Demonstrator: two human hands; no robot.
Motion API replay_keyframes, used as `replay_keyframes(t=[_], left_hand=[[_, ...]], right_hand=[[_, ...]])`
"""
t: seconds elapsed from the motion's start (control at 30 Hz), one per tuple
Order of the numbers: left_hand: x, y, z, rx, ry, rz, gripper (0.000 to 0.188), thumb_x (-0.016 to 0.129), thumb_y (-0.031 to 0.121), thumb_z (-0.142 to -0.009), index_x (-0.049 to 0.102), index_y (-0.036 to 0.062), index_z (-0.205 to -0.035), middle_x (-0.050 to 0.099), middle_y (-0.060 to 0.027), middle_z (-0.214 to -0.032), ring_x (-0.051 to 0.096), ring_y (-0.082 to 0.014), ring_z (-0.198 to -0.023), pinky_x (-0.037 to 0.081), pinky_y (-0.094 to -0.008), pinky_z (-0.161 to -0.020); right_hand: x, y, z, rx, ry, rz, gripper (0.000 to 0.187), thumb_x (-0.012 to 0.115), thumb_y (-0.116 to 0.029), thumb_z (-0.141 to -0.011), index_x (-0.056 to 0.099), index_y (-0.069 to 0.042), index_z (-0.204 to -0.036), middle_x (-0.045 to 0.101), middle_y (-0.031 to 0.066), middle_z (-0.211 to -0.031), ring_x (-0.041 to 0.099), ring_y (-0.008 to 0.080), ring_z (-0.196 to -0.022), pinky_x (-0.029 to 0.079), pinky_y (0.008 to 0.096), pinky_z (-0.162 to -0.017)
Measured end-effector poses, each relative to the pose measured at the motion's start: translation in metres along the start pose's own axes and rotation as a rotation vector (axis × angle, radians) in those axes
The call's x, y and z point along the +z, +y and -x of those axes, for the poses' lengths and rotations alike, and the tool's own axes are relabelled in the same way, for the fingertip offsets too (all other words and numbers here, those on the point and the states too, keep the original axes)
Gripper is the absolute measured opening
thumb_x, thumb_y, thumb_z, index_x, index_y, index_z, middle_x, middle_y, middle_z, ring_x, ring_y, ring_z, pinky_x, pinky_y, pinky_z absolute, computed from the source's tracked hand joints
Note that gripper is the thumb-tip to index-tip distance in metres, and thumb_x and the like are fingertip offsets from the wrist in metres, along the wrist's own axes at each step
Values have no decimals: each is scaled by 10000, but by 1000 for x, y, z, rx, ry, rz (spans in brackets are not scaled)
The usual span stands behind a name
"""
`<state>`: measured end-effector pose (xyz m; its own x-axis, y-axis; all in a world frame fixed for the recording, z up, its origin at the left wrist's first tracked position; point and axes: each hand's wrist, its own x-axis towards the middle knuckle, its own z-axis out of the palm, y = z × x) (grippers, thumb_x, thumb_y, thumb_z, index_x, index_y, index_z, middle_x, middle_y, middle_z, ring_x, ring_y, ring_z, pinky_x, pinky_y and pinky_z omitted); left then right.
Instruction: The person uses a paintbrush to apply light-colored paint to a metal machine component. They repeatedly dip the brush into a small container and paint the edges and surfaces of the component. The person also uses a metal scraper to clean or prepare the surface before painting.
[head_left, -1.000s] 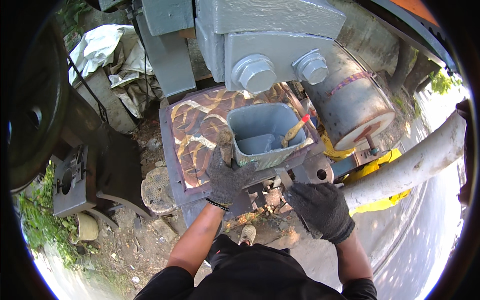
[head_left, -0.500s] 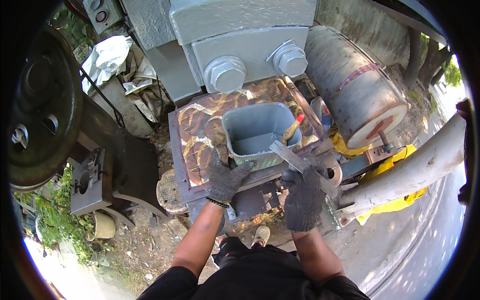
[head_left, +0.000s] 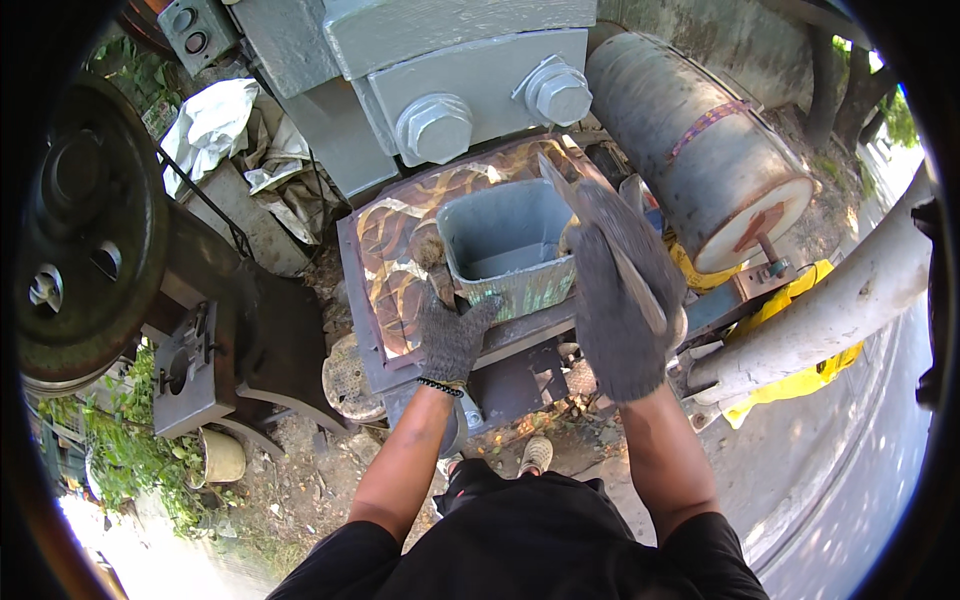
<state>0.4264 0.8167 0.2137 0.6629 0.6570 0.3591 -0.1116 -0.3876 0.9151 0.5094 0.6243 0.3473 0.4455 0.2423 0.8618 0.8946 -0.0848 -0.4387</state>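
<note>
A grey rectangular metal tub stands on a rusty patterned steel plate of a big grey machine. My left hand, in a dark knit glove, rests on the plate's front edge and touches the tub's near left corner. My right hand, also gloved, is raised over the tub's right side and grips a long flat grey metal strip that slants up toward the machine. Whatever lies inside the tub's right part is hidden by that hand.
Two large hex bolts stick out of the grey machine block behind the tub. A grey drum lies at the right, a pale pipe and yellow cloth lower right. A dark flywheel stands left. My shoe is on dirt.
My right hand rose from below the plate's front edge to above the tub, picking up the flat metal strip on the way. My left hand stayed at the tub's corner.
</note>
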Motion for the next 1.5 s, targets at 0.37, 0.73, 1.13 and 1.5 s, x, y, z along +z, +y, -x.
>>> replay_keyframes(t=[0.37, 0.73, 1.13, 1.5], left_hand=[[-2, 3, 1, -94, -46, -202, 742, 916, 411, -740, 628, 52, -1322, 706, -151, -1137, 680, -320, -1023, 537, -447, -891], [4, -28, -2, 286, 104, -261, 673, 877, 298, -798, 599, 26, -1348, 696, -169, -1175, 675, -345, -1105, 527, -438, -944], [1, -1, 2, -97, -9, -114, 788, 949, 300, -708, 601, 25, -1360, 701, -166, -1207, 672, -339, -1128, 538, -428, -964], [0, 20, 1, -114, 6, -153, 833, 951, 319, -707, 584, 21, -1393, 696, -171, -1231, 671, -331, -1151, 533, -429, -990]], right_hand=[[37, 3, -31, 80, 142, -149, 233, 654, -96, -1015, 705, 28, -1206, 734, 103, -1057, 684, 173, -870, 560, 321, -788], [77, -65, -28, -152, -55, -169, 257, 659, -44, -964, 702, 21, -1209, 730, 194, -1166, 711, 316, -1076, 548, 397, -948], [9, -39, 19, -84, -253, -15, 328, 709, -12, -878, 722, -20, -1206, 725, 173, -1192, 700, 358, -1118, 550, 438, -956], [-47, -7, 42, -338, -689, 366, 430, 673, -102, -811, 713, -102, -1239, 661, 117, -1287, 684, 316, -1088, 527, 439, -868]])
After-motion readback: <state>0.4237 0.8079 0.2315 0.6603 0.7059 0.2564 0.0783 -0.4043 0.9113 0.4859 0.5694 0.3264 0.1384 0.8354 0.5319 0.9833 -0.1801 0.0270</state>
